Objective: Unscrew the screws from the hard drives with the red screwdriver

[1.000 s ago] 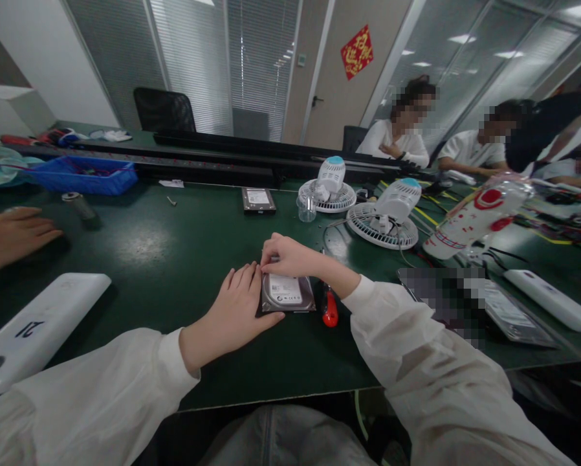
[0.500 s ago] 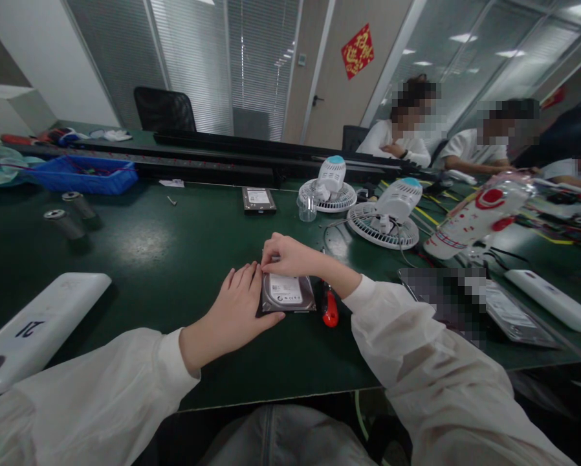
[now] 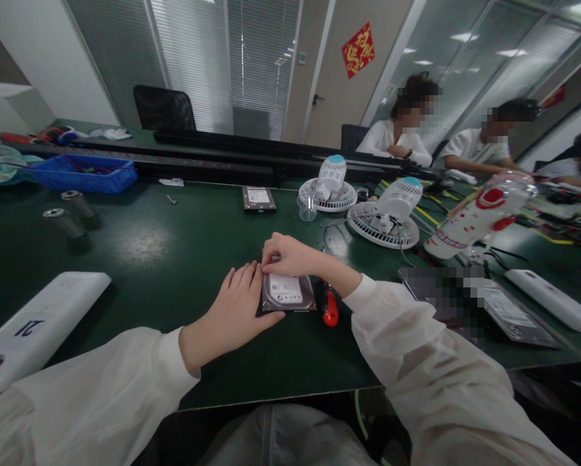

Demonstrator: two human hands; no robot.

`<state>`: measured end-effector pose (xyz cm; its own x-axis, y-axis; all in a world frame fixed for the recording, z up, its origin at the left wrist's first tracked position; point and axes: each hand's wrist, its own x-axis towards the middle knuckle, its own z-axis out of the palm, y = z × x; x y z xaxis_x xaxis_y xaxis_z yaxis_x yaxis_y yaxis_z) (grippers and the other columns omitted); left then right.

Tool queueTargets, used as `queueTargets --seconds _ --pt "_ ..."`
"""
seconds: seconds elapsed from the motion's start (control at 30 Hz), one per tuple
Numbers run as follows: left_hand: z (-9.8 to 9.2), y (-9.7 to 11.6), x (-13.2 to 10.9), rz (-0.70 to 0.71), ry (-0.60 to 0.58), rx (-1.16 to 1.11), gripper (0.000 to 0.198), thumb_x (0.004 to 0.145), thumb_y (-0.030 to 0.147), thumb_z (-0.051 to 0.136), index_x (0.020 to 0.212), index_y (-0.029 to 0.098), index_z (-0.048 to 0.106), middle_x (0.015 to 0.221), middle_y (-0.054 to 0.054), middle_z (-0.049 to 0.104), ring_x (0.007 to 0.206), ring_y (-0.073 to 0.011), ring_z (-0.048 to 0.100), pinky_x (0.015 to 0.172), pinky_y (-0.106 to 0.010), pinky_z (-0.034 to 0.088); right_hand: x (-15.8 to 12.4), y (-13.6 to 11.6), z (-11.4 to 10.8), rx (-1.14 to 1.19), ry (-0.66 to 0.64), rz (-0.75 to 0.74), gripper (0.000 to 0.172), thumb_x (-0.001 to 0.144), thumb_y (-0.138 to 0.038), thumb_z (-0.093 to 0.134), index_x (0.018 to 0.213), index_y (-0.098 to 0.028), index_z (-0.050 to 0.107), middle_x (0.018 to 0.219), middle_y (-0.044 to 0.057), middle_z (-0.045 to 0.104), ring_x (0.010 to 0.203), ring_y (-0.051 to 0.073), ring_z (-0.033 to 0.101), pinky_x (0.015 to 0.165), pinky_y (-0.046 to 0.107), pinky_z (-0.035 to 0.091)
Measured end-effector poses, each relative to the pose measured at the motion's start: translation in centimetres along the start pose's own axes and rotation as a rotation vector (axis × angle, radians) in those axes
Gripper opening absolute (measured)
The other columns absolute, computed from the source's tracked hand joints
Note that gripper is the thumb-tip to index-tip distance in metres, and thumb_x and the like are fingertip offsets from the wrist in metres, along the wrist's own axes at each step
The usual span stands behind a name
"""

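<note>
A hard drive with a white label lies flat on the green table in front of me. My left hand rests against its left side, fingers stretched out and thumb spread along the near edge. Over the drive's far left corner, my right hand is closed in a pinch, fingertips pointing down. What sits between those fingertips is hidden. Just right of the drive lies a tool with a red and black handle, partly covered by my right forearm. A second hard drive lies farther back.
Two white fan units and a clear plastic cup stand behind on the right, near a large bottle. White numbered case, two cans and blue tray are left. Co-workers sit at far right.
Both hands and the hard drive hold the same positions. Among the people in the background, only slight shifts show.
</note>
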<state>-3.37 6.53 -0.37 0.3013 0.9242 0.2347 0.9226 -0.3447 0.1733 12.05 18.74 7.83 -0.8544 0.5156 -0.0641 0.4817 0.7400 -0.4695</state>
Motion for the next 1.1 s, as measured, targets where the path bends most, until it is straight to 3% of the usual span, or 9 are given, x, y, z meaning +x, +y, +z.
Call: queueTargets --seconds 0.43,0.63,1.1 --pt "0.08 0.02 0.01 -0.01 0.004 -0.015 0.09 0.091 0.072 0.05 0.152 0.008 0.038 0.155 -0.026 0.048 0.146 -0.0419 0.042 0.12 -0.063 0.031 0.37 0.75 0.5 -0.001 -0.003 -0.027 0.016 0.092 -0.022 0.064 0.085 -0.011 0.072 0.09 0.007 0.066 0.096 0.019 0.049 0.081 0.031 0.039" --pt "0.0 0.05 0.02 0.001 -0.001 0.005 0.09 0.091 0.071 0.049 0.152 0.006 0.037 0.155 -0.027 0.048 0.146 -0.0424 0.043 0.12 -0.063 0.032 0.14 0.24 0.49 -0.024 -0.034 -0.027 0.013 0.093 -0.018 0.061 0.087 -0.011 0.071 0.092 0.008 0.066 0.097 0.019 0.049 0.081 0.031 0.04" --pt "-0.3 0.27 0.03 -0.017 -0.032 0.006 0.091 0.091 0.069 0.053 0.153 0.004 0.035 0.157 -0.028 0.045 0.148 -0.042 0.04 0.121 -0.062 0.03 0.58 0.12 0.98 -0.112 -0.009 -0.031 0.013 0.093 -0.014 0.06 0.088 -0.01 0.071 0.095 0.01 0.065 0.099 0.021 0.048 0.089 0.035 0.039"
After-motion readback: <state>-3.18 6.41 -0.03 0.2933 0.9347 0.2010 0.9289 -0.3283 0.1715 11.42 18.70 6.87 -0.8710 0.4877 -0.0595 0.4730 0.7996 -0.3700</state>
